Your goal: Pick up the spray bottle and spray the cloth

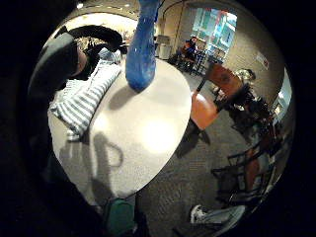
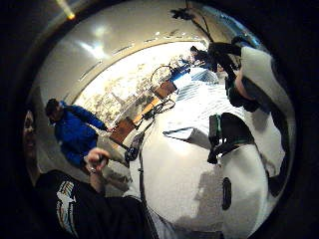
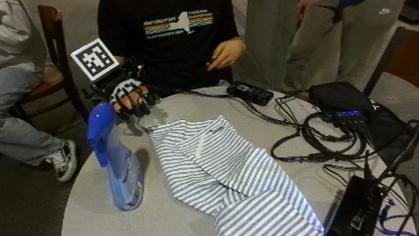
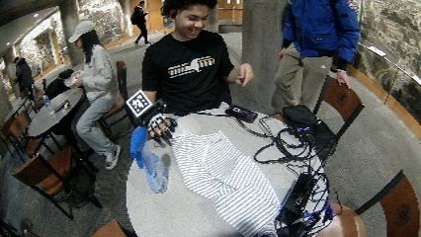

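The spray bottle (image 3: 114, 162) stands upright on the round grey bench (image 3: 164, 216), just beside the striped cloth (image 3: 229, 177), not yet lifted. Behind the spray bottle's head hovers the gloved right hand (image 3: 131, 98), grip holding nothing, fingers loosely curled, probably reaching. Cables (image 3: 308, 142) lie beyond the cloth.

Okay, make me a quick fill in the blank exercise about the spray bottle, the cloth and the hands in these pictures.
1. The spray bottle has a ____ trigger head.
2. The cloth on the table has a ____ pattern.
3. The gloved right hand hovers above the bottle without ____ it.

Missing words: blue; striped; gripping
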A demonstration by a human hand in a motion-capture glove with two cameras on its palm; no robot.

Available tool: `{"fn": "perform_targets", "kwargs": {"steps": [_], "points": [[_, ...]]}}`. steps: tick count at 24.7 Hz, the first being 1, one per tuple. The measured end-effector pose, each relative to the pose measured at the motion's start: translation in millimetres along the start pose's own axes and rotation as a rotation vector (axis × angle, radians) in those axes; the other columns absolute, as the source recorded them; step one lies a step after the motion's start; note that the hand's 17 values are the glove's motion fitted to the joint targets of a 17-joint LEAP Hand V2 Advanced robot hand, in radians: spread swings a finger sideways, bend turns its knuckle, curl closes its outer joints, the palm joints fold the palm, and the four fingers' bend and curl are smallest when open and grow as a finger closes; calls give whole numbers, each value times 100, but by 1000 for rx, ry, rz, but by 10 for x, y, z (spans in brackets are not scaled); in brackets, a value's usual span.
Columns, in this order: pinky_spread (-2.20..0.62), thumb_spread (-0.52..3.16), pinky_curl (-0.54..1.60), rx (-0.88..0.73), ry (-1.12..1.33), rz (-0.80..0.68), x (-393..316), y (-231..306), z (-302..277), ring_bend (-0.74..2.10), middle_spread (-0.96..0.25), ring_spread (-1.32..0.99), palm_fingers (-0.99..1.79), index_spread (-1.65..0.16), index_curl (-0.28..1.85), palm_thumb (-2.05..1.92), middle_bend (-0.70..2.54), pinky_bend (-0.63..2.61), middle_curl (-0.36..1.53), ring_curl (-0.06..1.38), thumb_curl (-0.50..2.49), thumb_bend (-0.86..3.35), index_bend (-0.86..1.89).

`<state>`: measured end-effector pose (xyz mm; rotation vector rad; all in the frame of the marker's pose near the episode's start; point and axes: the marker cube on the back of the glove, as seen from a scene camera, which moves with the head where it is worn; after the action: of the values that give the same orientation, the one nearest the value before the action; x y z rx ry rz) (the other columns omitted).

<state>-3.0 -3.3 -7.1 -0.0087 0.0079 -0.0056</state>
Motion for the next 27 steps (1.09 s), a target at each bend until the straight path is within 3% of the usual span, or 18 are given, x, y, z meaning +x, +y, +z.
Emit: {"fn": "perform_targets", "kwargs": {"steps": [13,27], "points": [[-8,73,22,32,94,12,-33,-325,-342,37,-8,-14,109,-24,26,75,38,46,26,26,27,35,18],[-6,96,28,-50,46,141,138,-248,-228,34,-9,-15,95,-29,25,75,34,49,33,30,33,23,7]]}}
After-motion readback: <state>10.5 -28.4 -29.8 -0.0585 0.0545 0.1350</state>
